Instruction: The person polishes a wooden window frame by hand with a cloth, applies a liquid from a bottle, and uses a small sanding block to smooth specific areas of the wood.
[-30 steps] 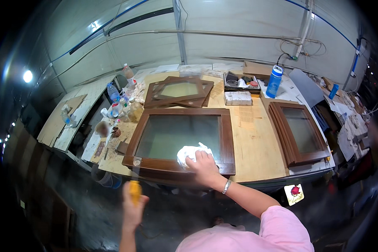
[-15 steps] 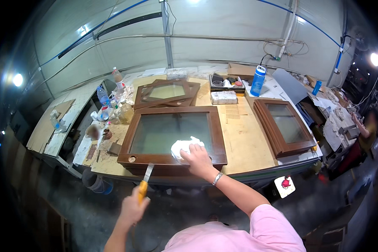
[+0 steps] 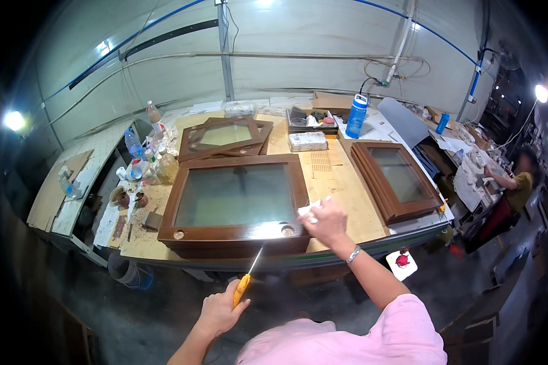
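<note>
A stack of brown wooden cabinet doors (image 3: 234, 232) with glass panes lies in front of me on the bench, round hollows showing near the front corners of the top one. In my left hand (image 3: 218, 313) is a utility knife with a yellow handle (image 3: 242, 289), its long blade pointing up toward the stack's front edge. My right hand (image 3: 330, 222) is closed on a crumpled white cloth (image 3: 309, 211) beside the right edge of the top door. Fingers partly cover the cloth.
More framed doors lie at the back (image 3: 222, 135) and at the right (image 3: 397, 176). Bottles (image 3: 166, 167) and small pots crowd the left. A wrapped block (image 3: 307, 142), a tray (image 3: 310, 123) and a blue bottle (image 3: 356, 118) stand behind. Another person (image 3: 519, 191) works at far right.
My right hand has moved right with the cloth, off the top door's front rail to its right side. The knife in my left hand has shifted right and turned its blade.
</note>
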`<state>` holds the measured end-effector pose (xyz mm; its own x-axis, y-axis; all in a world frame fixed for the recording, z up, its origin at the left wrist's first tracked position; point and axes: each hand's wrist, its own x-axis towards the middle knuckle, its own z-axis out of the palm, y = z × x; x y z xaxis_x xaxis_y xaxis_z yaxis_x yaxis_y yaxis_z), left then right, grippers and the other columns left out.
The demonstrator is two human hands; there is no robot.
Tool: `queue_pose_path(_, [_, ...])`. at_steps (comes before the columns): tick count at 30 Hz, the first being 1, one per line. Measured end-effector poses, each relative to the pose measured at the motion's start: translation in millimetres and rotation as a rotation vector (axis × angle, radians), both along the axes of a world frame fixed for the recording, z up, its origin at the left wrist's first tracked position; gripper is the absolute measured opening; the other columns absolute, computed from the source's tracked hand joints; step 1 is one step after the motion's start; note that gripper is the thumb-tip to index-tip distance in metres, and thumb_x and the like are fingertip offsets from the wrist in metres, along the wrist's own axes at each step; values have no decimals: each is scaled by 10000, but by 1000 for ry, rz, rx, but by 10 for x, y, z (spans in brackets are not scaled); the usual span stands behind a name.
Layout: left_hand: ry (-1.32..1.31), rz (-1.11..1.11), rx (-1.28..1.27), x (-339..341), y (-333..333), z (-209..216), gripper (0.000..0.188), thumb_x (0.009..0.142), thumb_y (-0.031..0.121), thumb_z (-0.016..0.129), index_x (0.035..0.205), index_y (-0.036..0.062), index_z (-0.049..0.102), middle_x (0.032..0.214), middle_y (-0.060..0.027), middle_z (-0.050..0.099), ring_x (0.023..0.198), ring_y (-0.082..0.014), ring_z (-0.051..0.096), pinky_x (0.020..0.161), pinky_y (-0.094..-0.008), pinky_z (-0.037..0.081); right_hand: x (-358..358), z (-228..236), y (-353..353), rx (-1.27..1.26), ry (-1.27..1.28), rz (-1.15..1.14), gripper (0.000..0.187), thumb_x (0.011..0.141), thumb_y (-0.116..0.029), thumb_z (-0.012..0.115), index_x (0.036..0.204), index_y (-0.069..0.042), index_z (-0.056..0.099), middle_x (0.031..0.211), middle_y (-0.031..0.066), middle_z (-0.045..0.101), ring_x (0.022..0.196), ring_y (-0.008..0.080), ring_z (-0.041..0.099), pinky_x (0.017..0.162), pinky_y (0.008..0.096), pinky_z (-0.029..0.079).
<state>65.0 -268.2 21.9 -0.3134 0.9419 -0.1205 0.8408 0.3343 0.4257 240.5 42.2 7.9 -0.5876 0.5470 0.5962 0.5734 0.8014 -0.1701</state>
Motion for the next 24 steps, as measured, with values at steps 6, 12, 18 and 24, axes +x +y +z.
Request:
queue_pose_path(6, [-37, -24, 19, 89, 195, 15, 531, 909, 342, 667, 1346, 97, 492, 832, -246, 690, 815, -453, 673, 745, -515, 529, 102, 61, 101, 121, 48, 130, 284, 692, -86, 744, 968, -109, 682, 846, 85, 605, 798, 269, 640, 706, 411, 511])
queue_pose_path(12, [-25, -1, -27, -17, 158, 57, 527, 933, 403, 617, 1351, 110, 486, 819, -233, 697, 800, -446, 677, 754, -538, 515, -282, 36, -192, 114, -347, 343, 167, 718, -99, 702, 861, -54, 630, 836, 86, 600, 883, 247, 599, 683, 367, 464])
queue_pose_path(18, [-132, 53, -16, -3, 346, 180, 508, 922, 354, 649, 1333, 87, 514, 819, -230, 695, 796, -451, 671, 769, -521, 522, -454, -151, -156, 223, -402, 290, 204, 670, -61, 720, 827, -64, 589, 856, 104, 584, 877, 264, 579, 664, 372, 420])
queue_pose_path(24, [60, -82, -50, 340, 36, -130, 552, 903, 382, 658, 1338, 97, 474, 820, -201, 710, 720, -417, 688, 644, -518, 533, -426, -64, -28, 51, -296, 363, 223, 633, -24, 689, 832, -47, 590, 855, 117, 595, 871, 292, 596, 691, 390, 444])
